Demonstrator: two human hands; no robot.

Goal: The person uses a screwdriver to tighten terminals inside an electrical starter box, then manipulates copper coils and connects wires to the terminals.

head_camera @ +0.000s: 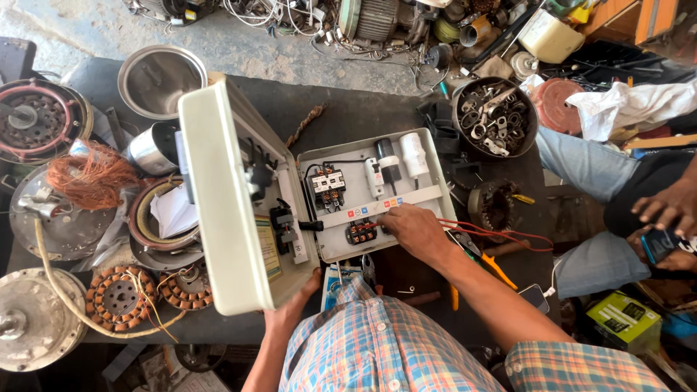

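Control box: a cream metal control box (377,196) lies flat at the centre of the frame on the dark worktop (341,109), its inside facing up so the parts can be reached from above.
Lid: the hinged lid (218,196) stands open to the left of the box, tilted up on edge; it looks propped there to keep the inside clear.
Left hand: the left hand (294,305) reaches up from the lower centre to the lid's bottom corner, fingers curled against its edge, apparently steadying it so that it does not swing shut.
Right hand: the right hand (414,229) rests inside the box at its lower right, fingers bent down onto the terminal block (361,232); whether it pinches a wire or a small tool I cannot tell.
Wires: red wires (501,234) run from under that hand out to the right across the worktop, slack enough to leave the hand free.
Inside parts: a contactor (328,187) and two cylindrical capacitors (401,156) sit in the upper half, clear of the hand.
Tools: orange-handled pliers (483,260) lie just right of the forearm, within easy reach.
Surroundings: a bowl of metal fittings (496,116) sits upper right; copper-wound stators (120,297) lie lower left.
Other person: a second person's hands (671,218) hold a phone at the right edge, well apart from the box.
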